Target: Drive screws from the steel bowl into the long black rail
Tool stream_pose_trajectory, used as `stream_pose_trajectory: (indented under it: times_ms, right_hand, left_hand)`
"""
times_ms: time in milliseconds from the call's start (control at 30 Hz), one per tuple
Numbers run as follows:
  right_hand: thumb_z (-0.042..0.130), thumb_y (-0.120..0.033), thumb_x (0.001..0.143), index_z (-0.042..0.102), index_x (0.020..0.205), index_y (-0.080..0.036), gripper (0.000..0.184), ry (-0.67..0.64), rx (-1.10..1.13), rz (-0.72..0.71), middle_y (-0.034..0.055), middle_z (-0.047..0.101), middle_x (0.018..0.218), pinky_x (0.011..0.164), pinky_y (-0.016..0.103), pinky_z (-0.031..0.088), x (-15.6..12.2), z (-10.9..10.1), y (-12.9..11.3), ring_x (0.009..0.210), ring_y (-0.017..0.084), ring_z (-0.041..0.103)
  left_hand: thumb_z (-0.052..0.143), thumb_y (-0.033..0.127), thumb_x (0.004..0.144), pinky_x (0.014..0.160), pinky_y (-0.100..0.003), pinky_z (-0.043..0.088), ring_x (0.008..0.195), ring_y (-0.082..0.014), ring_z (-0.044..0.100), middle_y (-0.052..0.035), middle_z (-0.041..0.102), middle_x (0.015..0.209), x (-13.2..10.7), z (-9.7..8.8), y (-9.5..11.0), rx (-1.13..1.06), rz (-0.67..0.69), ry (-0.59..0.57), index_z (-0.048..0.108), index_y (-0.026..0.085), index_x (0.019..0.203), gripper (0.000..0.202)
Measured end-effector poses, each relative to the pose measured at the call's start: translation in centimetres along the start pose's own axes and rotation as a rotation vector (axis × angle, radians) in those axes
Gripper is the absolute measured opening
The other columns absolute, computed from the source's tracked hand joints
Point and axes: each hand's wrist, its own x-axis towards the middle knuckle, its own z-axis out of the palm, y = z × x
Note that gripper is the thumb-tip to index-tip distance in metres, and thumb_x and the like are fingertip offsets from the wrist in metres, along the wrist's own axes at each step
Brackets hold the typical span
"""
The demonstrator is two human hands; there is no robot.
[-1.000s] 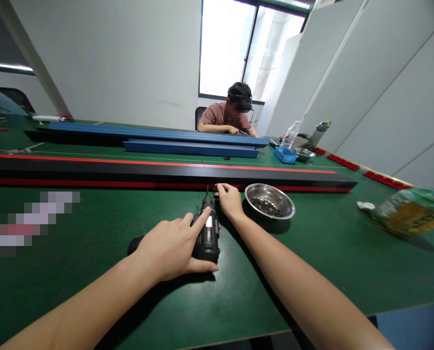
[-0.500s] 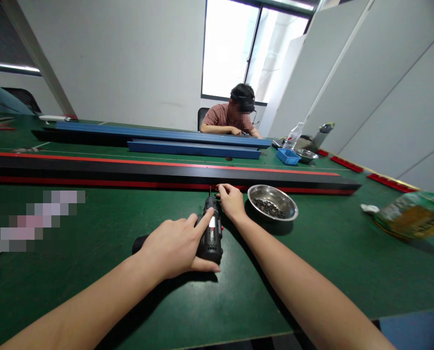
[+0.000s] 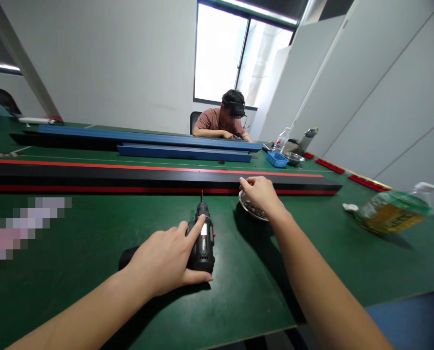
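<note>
My left hand (image 3: 162, 257) is wrapped round a black cordless drill (image 3: 204, 245) lying on its side on the green table. Its index finger stretches along the drill body, and the bit points at a long black bar with red edges (image 3: 147, 177). Above a round metal bowl (image 3: 243, 208) hovers my right hand (image 3: 261, 193), its thumb and fingertips pinched together. Whatever is between those fingertips is too small to make out. Small dark pieces (image 3: 255, 211), which look like screws, lie in the bowl, and my hand hides part of it.
Blue bars (image 3: 184, 151) lie farther back. Across the table sits a person (image 3: 217, 119), head bent. At the back right are a blue basket (image 3: 277, 159), a clear bottle (image 3: 281, 140) and another metal bowl (image 3: 294, 158). A green-and-yellow plastic package (image 3: 392, 214) lies at the right.
My right hand has moved from beside the drill's bit to the right, over the bowl. My left hand stays on the drill. The view has shifted slightly.
</note>
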Motion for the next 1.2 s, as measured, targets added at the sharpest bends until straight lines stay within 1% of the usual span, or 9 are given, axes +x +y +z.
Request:
stream_pose_trajectory:
  times_ms: [133,267,367,533,667,800,900,1067,1200]
  right_hand:
    - [0.056,-0.046,0.094,0.082,0.088,-0.018,0.039,-0.077,-0.107,0.137,0.0165,0.078,0.091,0.074,0.03,0.047,-0.8,-0.3,3.7,0.087,0.028,0.073]
    - [0.057,-0.042,0.093,0.083,0.096,-0.02,0.034,-0.107,-0.089,0.206,0.0145,0.078,0.092,0.075,0.03,0.049,-1.6,0.4,5.1,0.089,0.026,0.073]
    - [0.059,-0.039,0.092,0.081,0.104,-0.021,0.031,-0.107,-0.068,0.178,0.0125,0.078,0.098,0.077,0.03,0.049,-1.8,0.4,4.9,0.09,0.025,0.072]
    - [0.058,-0.028,0.093,0.081,0.102,-0.021,0.025,-0.223,-0.065,0.019,0.0093,0.078,0.106,0.081,0.027,0.047,-1.7,0.7,4.5,0.094,0.022,0.071]
    - [0.053,-0.023,0.095,0.081,0.102,-0.022,0.028,-0.245,-0.092,0.01,0.0077,0.078,0.107,0.082,0.027,0.046,-1.3,1.2,4.9,0.092,0.021,0.07]
    - [0.055,-0.025,0.094,0.081,0.098,-0.02,0.027,-0.251,-0.111,0.019,0.0097,0.078,0.107,0.081,0.027,0.045,-1.3,1.3,5.0,0.093,0.023,0.07]
    - [0.055,-0.026,0.094,0.081,0.093,-0.019,0.026,-0.26,-0.093,0.033,0.0092,0.078,0.1,0.075,0.027,0.044,-1.3,1.2,4.8,0.087,0.021,0.07]
    - [0.052,-0.032,0.096,0.079,0.086,-0.018,0.031,-0.311,-0.017,0.111,0.0053,0.076,0.076,0.062,0.026,0.041,-1.6,0.7,4.3,0.066,0.017,0.067]
    - [0.053,-0.036,0.096,0.078,0.079,-0.017,0.036,-0.32,-0.022,0.157,0.0059,0.074,0.068,0.059,0.026,0.039,-1.9,0.0,3.6,0.059,0.016,0.063]
  left_hand:
    - [0.045,0.083,0.082,0.071,-0.045,0.056,0.088,-0.0363,0.071,-0.0166,0.064,0.115,-0.2,-0.1,0.0,-0.012,0.0,-0.016,0.009,0.022,0.164,0.109]
    - [0.044,0.084,0.081,0.072,-0.044,0.056,0.089,-0.0355,0.071,-0.0169,0.064,0.117,-0.2,-0.1,-0.2,-0.016,-0.003,-0.025,0.007,0.023,0.164,0.109]
    - [0.044,0.084,0.082,0.073,-0.043,0.055,0.089,-0.0352,0.071,-0.0163,0.064,0.118,-0.2,0.0,-0.3,-0.006,-0.003,-0.021,0.003,0.026,0.164,0.109]
    - [0.043,0.084,0.082,0.071,-0.045,0.056,0.088,-0.0359,0.071,-0.015,0.064,0.116,-0.3,0.1,-0.3,0.01,0.012,-0.009,0.001,0.027,0.164,0.108]
    - [0.043,0.084,0.083,0.071,-0.046,0.056,0.088,-0.0362,0.071,-0.0147,0.064,0.116,-0.5,0.2,-0.4,0.004,0.016,0.001,0.001,0.027,0.164,0.108]
    - [0.044,0.083,0.082,0.072,-0.047,0.057,0.088,-0.0362,0.071,-0.0146,0.063,0.117,-0.5,0.2,-0.4,0.001,0.015,0.004,0.001,0.027,0.164,0.108]
    - [0.042,0.084,0.083,0.072,-0.047,0.057,0.088,-0.0362,0.071,-0.0143,0.063,0.116,-0.5,0.2,-0.4,-0.004,0.019,0.002,0.001,0.027,0.164,0.108]
    - [0.043,0.084,0.083,0.072,-0.045,0.056,0.088,-0.0355,0.071,-0.0145,0.063,0.116,-0.5,0.2,-0.4,-0.01,0.015,-0.004,0.002,0.027,0.164,0.107]
    - [0.043,0.083,0.083,0.073,-0.045,0.056,0.09,-0.0354,0.071,-0.0152,0.063,0.117,-0.4,0.1,-0.4,-0.012,0.01,-0.017,0.003,0.026,0.164,0.107]
